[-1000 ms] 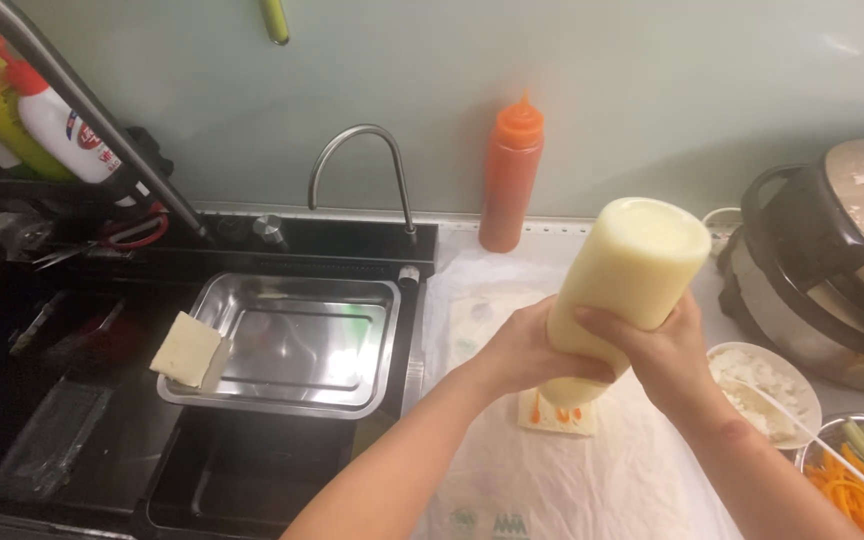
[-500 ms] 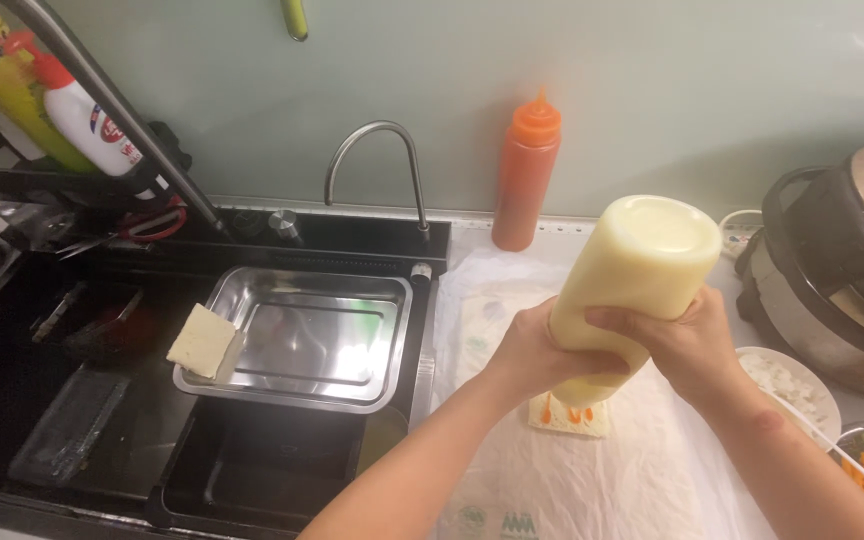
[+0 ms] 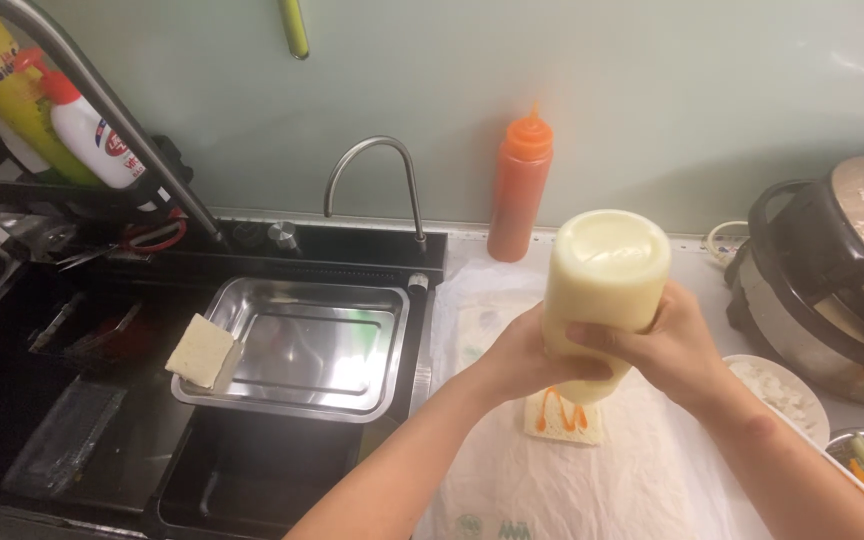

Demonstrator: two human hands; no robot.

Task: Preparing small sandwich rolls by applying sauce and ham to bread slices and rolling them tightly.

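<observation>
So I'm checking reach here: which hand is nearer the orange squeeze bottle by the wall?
Left. The left hand sits just below the orange squeeze bottle; the right hand is farther right.

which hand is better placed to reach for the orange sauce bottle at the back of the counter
Left, probably. The left hand grips the pale squeeze bottle on the side nearer the orange sauce bottle; the right hand would have to cross over.
</observation>
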